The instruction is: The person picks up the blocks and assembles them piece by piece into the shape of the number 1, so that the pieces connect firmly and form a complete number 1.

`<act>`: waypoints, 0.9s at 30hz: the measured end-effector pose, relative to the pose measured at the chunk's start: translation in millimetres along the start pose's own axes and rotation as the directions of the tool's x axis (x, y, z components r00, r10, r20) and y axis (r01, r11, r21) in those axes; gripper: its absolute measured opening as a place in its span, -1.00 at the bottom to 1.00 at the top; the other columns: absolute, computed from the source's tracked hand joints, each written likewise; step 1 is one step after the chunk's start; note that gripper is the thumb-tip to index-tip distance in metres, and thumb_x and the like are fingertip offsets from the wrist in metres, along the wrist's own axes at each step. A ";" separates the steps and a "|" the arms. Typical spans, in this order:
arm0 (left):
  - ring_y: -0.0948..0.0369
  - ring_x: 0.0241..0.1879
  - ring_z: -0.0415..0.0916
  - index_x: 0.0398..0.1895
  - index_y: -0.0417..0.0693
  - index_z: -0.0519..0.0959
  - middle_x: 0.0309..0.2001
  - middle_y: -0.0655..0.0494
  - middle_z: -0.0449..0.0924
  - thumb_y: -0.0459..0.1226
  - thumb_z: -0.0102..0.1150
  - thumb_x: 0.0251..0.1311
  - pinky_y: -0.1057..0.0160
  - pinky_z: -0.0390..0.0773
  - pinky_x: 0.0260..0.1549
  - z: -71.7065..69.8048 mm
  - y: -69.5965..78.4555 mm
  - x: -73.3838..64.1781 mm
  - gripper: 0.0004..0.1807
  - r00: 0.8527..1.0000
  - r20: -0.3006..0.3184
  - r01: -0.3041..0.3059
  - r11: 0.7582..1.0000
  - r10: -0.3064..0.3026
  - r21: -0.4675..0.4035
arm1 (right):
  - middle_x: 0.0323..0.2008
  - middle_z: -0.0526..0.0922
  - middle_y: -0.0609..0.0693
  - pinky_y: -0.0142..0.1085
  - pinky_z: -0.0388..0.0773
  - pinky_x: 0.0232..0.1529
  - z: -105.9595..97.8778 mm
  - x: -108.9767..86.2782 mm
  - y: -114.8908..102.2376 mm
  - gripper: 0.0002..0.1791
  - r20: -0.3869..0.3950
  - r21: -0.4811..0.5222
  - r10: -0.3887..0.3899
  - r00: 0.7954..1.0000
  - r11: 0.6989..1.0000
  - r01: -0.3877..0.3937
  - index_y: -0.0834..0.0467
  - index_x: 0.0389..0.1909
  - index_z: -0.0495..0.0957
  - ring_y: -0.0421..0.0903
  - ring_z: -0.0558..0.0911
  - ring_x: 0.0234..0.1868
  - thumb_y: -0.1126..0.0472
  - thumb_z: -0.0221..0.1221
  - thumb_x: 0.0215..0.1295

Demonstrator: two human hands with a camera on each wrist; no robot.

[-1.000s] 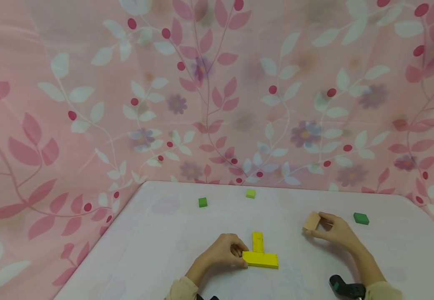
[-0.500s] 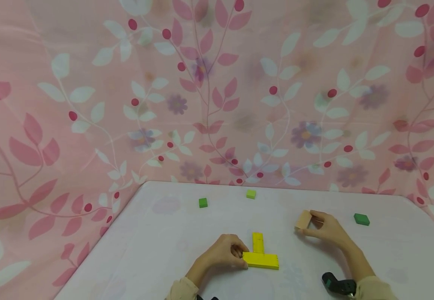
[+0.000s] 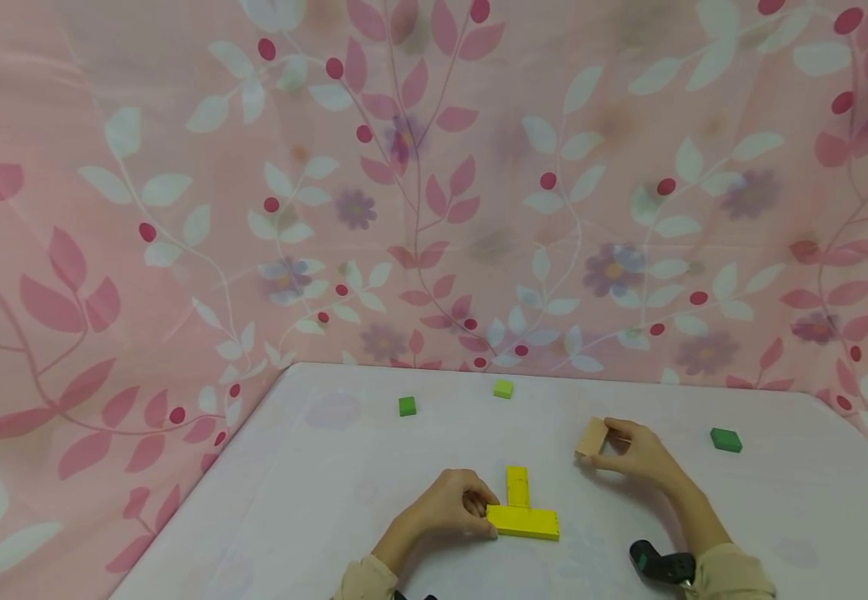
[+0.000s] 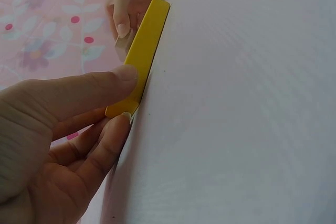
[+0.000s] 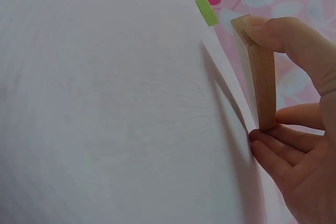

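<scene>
Near the front middle of the table lies a long yellow block (image 3: 523, 522), with a second yellow block (image 3: 518, 487) meeting its far side to form a T. My left hand (image 3: 454, 504) pinches the left end of the long one; in the left wrist view the thumb lies on the face of that yellow block (image 4: 148, 51). To the right, my right hand (image 3: 639, 456) holds a plain wooden block (image 3: 592, 438) between thumb and fingers. The right wrist view shows this wooden block (image 5: 264, 77) tilted, its shadow beside it on the cloth.
A green block (image 3: 407, 406) and a lime green block (image 3: 504, 389) sit toward the back of the white-covered table (image 3: 313, 500). Farther right is a dark green block (image 3: 725, 440). A pink floral curtain (image 3: 434, 208) hangs behind the table's back edge.
My right hand has moved left with the wooden block, nearer the yellow blocks. The left hand and both yellow blocks have stayed in place.
</scene>
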State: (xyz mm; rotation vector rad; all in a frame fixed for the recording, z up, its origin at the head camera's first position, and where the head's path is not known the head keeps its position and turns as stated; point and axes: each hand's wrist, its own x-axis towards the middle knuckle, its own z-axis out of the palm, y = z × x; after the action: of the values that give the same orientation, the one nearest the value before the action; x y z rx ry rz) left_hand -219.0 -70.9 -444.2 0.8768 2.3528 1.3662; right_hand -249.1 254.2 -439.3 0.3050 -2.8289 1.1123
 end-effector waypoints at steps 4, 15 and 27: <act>0.45 -0.51 0.42 -0.28 -0.28 0.67 -0.46 0.24 0.50 -0.42 0.47 -0.19 0.51 0.52 -0.44 -0.3 0.9 -0.5 -0.69 1.000 0.001 0.005 1.000 -0.005 0.002 | 0.12 0.36 0.52 0.10 0.40 0.10 2.1 2.6 -2.4 -0.08 0.001 0.014 -0.011 1.000 1.000 0.011 0.61 0.15 0.25 0.36 0.45 0.09 0.05 0.41 -0.06; 0.45 -0.51 0.42 -0.28 -0.28 0.67 -0.46 0.23 0.50 -0.42 0.48 -0.21 0.51 0.52 -0.44 0.0 -1.3 0.7 -0.69 1.000 0.002 0.002 1.000 -0.002 0.004 | 0.10 0.38 0.52 0.11 0.40 0.08 6.3 7.7 -7.7 -0.07 -0.005 0.015 -0.036 0.999 0.999 0.036 0.61 0.13 0.28 0.37 0.46 0.07 0.03 0.42 -0.07; 0.45 -0.51 0.42 -0.29 -0.28 0.67 -0.46 0.24 0.49 -0.43 0.48 -0.22 0.50 0.52 -0.44 0.3 0.8 0.4 -0.68 1.000 -0.007 0.012 1.000 -0.012 0.012 | 0.12 0.39 0.50 0.07 0.41 0.09 10.4 11.9 -10.3 -0.10 0.015 0.023 -0.026 1.000 0.999 0.026 0.60 0.14 0.28 0.34 0.47 0.08 0.08 0.42 -0.06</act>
State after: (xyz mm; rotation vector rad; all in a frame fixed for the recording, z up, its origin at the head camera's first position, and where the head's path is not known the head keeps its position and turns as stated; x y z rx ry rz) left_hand -218.9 -70.2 -443.7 0.8611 2.3699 1.3546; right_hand -258.5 237.9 -438.3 0.3524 -2.8195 1.1422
